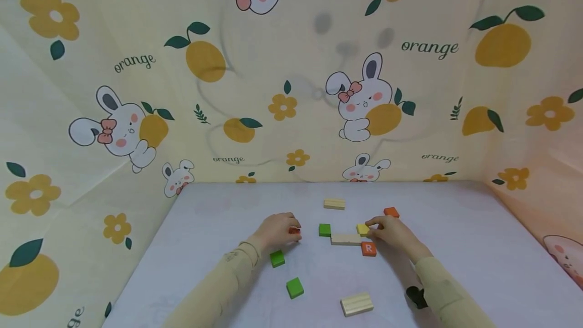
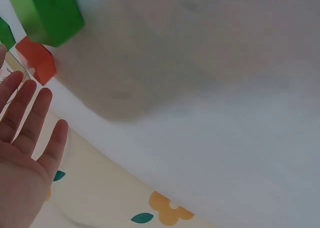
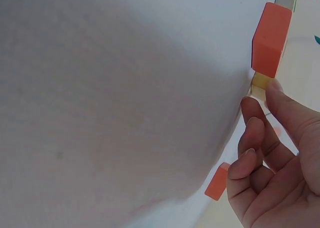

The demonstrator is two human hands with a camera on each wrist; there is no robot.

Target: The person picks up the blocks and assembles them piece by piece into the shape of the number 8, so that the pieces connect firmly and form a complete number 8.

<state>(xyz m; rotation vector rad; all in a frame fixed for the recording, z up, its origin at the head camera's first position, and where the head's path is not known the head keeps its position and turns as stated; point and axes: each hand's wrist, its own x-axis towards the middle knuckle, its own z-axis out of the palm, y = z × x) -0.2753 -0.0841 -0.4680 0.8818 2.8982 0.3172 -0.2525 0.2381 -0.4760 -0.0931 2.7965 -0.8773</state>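
Observation:
My left hand (image 1: 276,230) reaches over a red block (image 1: 294,230), which shows between its thumb and fingers in the head view. In the left wrist view, the fingers extend fairly straight, with the red block (image 2: 37,60) just beyond their tips. On the right, my right hand (image 1: 393,234) pinches a small yellow block (image 1: 362,230) between thumb and index finger, its other fingers curled. The yellow block sits at the right end of a flat wooden plank (image 1: 346,239). At the plank's left end is a green block (image 1: 324,230). An orange block marked R (image 1: 369,249) touches its near right corner.
Another wooden plank (image 1: 334,204) lies farther back, and a thicker wooden piece (image 1: 357,304) is near the front. Two green blocks, one by the left sleeve (image 1: 277,258) and one nearer (image 1: 295,288), rest on the white table (image 1: 218,206). Behind my right hand is an orange block (image 1: 391,212).

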